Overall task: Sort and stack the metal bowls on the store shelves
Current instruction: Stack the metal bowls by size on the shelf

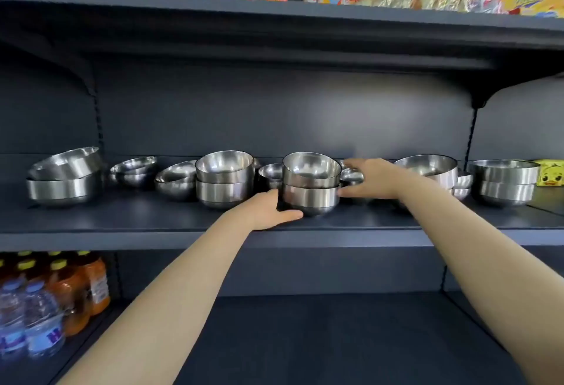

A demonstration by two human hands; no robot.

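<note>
Gleaming bowls (310, 184) lining dark shelf (183, 219)

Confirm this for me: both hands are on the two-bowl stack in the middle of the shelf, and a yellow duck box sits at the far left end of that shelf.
One detail is wrong. The head view shows the yellow duck box at the far right end of the shelf, not the left. The rest holds: the left hand and the right hand flank the two-bowl stack.

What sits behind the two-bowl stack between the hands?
Small shallow bowls sit behind the two-bowl stack, peeking out left and right. The stack and right hand hide the rest.
</note>
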